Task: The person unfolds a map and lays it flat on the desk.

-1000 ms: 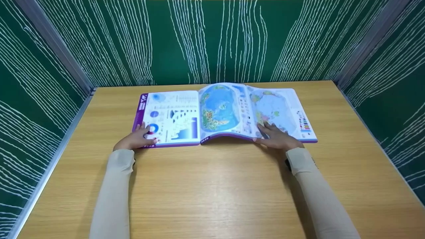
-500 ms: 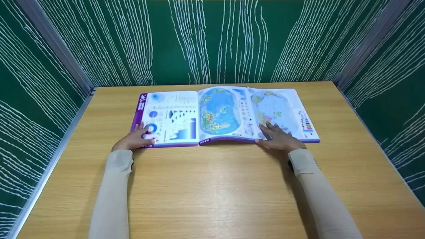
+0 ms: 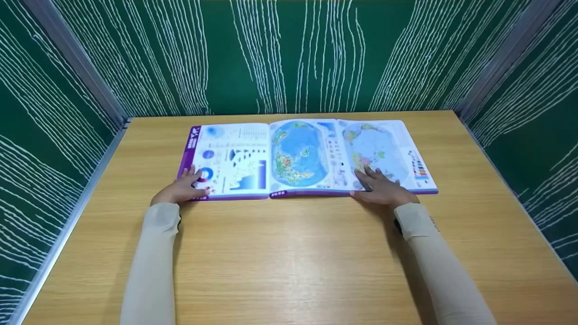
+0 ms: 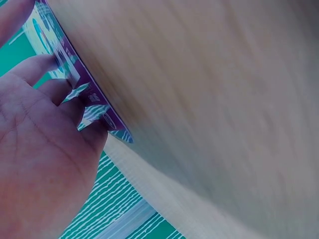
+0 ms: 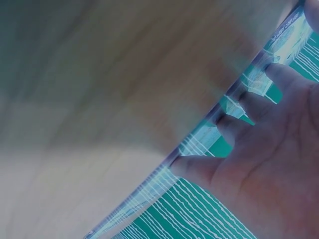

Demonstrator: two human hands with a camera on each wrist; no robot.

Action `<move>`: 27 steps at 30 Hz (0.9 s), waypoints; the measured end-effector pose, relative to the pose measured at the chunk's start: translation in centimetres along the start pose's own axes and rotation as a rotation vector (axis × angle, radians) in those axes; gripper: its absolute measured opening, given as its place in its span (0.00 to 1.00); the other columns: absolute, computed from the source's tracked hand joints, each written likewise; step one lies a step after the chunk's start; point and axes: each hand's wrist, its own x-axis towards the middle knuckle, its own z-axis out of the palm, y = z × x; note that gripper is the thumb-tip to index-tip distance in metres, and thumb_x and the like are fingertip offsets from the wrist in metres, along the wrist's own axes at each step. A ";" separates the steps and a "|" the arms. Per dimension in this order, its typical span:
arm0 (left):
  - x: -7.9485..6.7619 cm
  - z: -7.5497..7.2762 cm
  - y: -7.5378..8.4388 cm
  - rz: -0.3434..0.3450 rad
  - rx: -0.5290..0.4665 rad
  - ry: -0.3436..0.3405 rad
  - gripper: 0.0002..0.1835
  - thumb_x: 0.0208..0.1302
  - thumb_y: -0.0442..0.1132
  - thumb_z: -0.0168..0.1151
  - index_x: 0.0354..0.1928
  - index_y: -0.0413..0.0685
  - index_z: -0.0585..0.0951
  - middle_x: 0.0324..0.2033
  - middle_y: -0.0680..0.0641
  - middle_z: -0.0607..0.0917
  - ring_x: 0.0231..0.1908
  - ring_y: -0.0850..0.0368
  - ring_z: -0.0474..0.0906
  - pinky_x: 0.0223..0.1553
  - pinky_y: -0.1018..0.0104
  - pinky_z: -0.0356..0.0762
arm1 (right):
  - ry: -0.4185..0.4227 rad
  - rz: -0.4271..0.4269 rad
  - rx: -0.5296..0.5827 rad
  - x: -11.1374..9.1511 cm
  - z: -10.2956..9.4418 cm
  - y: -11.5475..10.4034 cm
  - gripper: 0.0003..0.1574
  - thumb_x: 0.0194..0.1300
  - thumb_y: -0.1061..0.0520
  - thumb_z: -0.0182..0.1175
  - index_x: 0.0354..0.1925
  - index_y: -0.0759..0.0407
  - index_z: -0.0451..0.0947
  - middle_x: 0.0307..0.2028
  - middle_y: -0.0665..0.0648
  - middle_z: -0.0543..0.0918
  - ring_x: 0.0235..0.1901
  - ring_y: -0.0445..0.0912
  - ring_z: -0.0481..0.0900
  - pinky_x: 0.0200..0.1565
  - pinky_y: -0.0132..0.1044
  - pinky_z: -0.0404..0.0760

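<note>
A fold-out map booklet (image 3: pixel 298 153) with purple edges lies spread in three panels near the back of the table. Its left panel carries charts; the middle and right panels show world maps. My left hand (image 3: pixel 180 187) rests on the lower left corner, fingers spread over the purple border. On the right panel, near its front edge, lies my right hand (image 3: pixel 381 188) with fingers spread. In the left wrist view, the fingertips of the left hand (image 4: pixel 45 134) touch the booklet's surface (image 4: pixel 75 64). The right wrist view has the right hand's fingertips (image 5: pixel 175 167) on the glossy panel.
The wooden table (image 3: pixel 289 262) reaches toward me in front of the booklet. Green panels with white wavy lines (image 3: pixel 235 54) stand behind and at both sides, joined by grey metal posts (image 3: pixel 496 58) at the corners.
The raised middle panel has sunk and now lies nearly flat. My right hand has slid slightly right with the right panel; my left hand has shifted slightly left.
</note>
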 end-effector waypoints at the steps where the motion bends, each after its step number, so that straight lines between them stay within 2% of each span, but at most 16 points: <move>1: 0.0 0.0 0.0 -0.001 -0.002 -0.001 0.46 0.66 0.56 0.57 0.76 0.58 0.42 0.75 0.48 0.29 0.73 0.43 0.18 0.69 0.33 0.24 | 0.002 0.000 -0.003 0.0 0.0 0.0 0.56 0.60 0.21 0.46 0.76 0.42 0.42 0.77 0.58 0.37 0.74 0.64 0.31 0.64 0.75 0.31; 12: 0.2 -0.3 -0.3 -0.036 -0.034 -0.020 0.49 0.61 0.62 0.58 0.76 0.66 0.41 0.75 0.52 0.27 0.73 0.43 0.17 0.67 0.30 0.23 | 0.022 0.004 -0.028 -0.2 0.1 -0.1 0.55 0.61 0.23 0.47 0.76 0.43 0.42 0.77 0.58 0.37 0.74 0.65 0.32 0.62 0.78 0.33; 22: 0.1 -0.2 -0.5 -0.012 -0.056 -0.013 0.48 0.63 0.58 0.59 0.76 0.63 0.42 0.75 0.52 0.28 0.73 0.44 0.17 0.68 0.32 0.21 | 0.026 0.013 -0.007 -0.3 0.2 -0.2 0.54 0.60 0.26 0.50 0.76 0.43 0.45 0.77 0.58 0.39 0.75 0.64 0.33 0.62 0.77 0.33; 27: 0.0 -0.2 -0.4 -0.024 -0.038 -0.010 0.46 0.65 0.56 0.58 0.76 0.64 0.42 0.75 0.52 0.28 0.73 0.44 0.17 0.67 0.31 0.22 | 0.025 0.020 -0.009 -0.3 0.3 -0.3 0.54 0.60 0.25 0.50 0.76 0.42 0.45 0.77 0.57 0.39 0.75 0.63 0.32 0.63 0.77 0.33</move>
